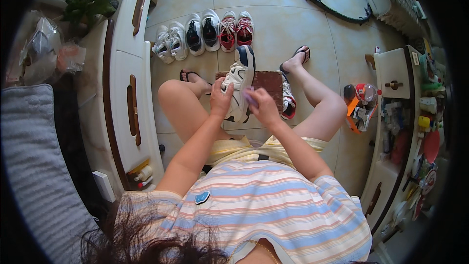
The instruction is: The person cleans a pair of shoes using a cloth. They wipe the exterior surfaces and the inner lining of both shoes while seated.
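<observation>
A white sneaker (240, 69) with dark trim is tipped on its side between my knees, its sole edge turned to the right. My left hand (221, 99) grips the shoe's upper, thumb across the side. Pinched in my right hand (265, 107) is a small purple item (250, 96), perhaps a cloth or sponge, which is against the sole edge. Beneath the shoe stands a low reddish-brown wooden stool (269, 86) with a worn top. A white and red sneaker (288, 99) rests on the floor at the stool's right side, partly hidden by it.
Three pairs of sneakers (203, 33) line up on the tiled floor ahead. White drawer cabinets (132, 62) flank me on the left, with another cabinet (392, 73) on the right. An orange box (353, 115) and a plastic bottle (367, 92) sit near my right knee.
</observation>
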Available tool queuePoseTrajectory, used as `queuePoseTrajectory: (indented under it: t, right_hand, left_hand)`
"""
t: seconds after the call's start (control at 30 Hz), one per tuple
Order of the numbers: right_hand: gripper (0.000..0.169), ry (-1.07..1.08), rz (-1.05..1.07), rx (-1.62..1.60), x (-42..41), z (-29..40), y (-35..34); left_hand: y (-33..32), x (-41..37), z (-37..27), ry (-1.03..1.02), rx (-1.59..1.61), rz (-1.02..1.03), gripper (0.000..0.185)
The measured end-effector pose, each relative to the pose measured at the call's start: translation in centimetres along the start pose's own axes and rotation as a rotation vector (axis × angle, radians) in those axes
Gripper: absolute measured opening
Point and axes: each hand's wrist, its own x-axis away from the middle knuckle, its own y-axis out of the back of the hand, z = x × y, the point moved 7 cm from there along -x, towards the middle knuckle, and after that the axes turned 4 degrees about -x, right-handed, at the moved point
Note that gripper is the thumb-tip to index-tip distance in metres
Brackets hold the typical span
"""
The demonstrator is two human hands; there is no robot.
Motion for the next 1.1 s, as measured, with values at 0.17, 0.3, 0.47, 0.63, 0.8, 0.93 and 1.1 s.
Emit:
queuePoseTrajectory:
  t: [0.17, 0.3, 0.47, 0.63, 0.8, 0.93, 1.1]
  right_hand:
    - [0.033, 0.003, -0.118, 0.165, -5.9, 0.0, 1.2]
    - [0.035, 0.010, -0.145, 0.198, -5.0, -0.8, 0.2]
    - [0.033, -0.048, -0.075, 0.172, -3.5, -1.8, 0.6]
    - [0.023, 0.008, -0.063, 0.077, -5.3, -1.3, 2.5]
    - [0.025, 0.008, -0.141, 0.084, -5.0, -1.3, 1.8]
    - [0.030, -0.019, -0.079, 0.017, -3.8, -1.6, 1.3]
    - [0.027, 0.015, -0.065, 0.090, -5.1, -1.5, 2.2]
  left_hand:
    - [-0.4, 0.4, -1.2, -0.007, -0.132, -0.011, 0.042]
    - [-0.9, 0.8, -2.2, -0.032, -0.225, -0.030, 0.044]
    - [-1.2, 0.9, -3.0, -0.040, -0.284, -0.070, 0.045]
    - [-0.8, 0.7, -2.6, -0.057, -0.240, -0.074, 0.046]
    - [-0.9, 0.9, -2.9, -0.039, -0.290, -0.076, 0.045]
    - [-0.8, 0.9, -3.1, -0.057, -0.306, -0.077, 0.043]
    - [-0.6, 1.0, -3.9, -0.040, -0.299, -0.065, 0.043]
